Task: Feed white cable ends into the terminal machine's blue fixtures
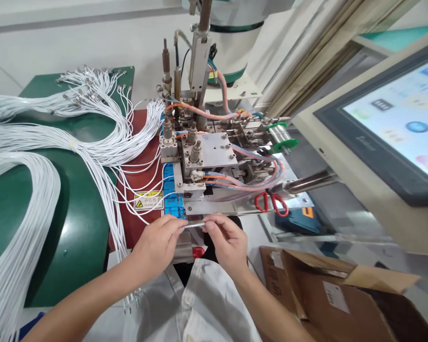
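Note:
Between my two hands a short stretch of white cable (195, 225) runs level, in front of the machine's near edge. My left hand (164, 237) pinches it from the left, fingers pressed together. At its right end, my right hand (225, 237) closes thumb and fingers on the cable tip; the tip itself is hidden. Just beyond my left hand is a row of blue clamps (173, 204) on the machine, with several white wires leading into it. A large bundle of white cables (96, 161) lies to the left.
The green table (82, 228) carries more cable bundles. The metal machine (214, 152) stands ahead, with a solder spool (281, 137) and red-handled scissors (271, 203) at its right. A touch screen (395, 118) juts in at the right, above an open cardboard box (335, 294).

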Available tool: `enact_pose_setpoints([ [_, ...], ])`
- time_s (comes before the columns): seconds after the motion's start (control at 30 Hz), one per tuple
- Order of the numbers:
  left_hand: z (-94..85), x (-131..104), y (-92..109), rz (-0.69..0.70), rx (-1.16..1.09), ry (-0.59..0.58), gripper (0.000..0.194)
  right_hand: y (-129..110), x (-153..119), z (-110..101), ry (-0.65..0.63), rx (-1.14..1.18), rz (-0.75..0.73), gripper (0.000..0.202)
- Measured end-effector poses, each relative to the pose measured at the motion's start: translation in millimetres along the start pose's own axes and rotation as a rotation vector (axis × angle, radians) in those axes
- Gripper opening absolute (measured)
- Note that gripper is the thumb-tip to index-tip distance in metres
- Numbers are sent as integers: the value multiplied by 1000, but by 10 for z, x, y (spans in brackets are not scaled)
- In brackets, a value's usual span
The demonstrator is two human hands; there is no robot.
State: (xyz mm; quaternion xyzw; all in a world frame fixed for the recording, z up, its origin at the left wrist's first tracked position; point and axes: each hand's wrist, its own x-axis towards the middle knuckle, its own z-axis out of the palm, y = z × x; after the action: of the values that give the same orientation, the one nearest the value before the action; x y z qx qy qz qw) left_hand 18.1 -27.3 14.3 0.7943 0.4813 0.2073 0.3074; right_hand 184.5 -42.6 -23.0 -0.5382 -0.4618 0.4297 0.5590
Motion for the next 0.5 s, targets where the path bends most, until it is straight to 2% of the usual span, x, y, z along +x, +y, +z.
enact_pose_setpoints([
  [0.13, 126, 13, 36, 17, -35, 67, 34, -62, 45, 21, -117, -71, -1, 11],
  [0.2, 157, 20, 38, 13, -74, 106, 27, -63, 38, 45, -75, -32, 41, 14],
  [0.3, 171, 41, 26, -95, -173, 145, 18, -46, 3, 81, 37, -13, 70, 17],
  [0.4, 183, 59, 17, -205, -266, 143, 15, -43, -21, 115, 12, -88, -20, 10],
  [0.5, 203, 63, 15, -234, -314, 133, 13, -71, -18, 145, 2, -187, -94, 7],
])
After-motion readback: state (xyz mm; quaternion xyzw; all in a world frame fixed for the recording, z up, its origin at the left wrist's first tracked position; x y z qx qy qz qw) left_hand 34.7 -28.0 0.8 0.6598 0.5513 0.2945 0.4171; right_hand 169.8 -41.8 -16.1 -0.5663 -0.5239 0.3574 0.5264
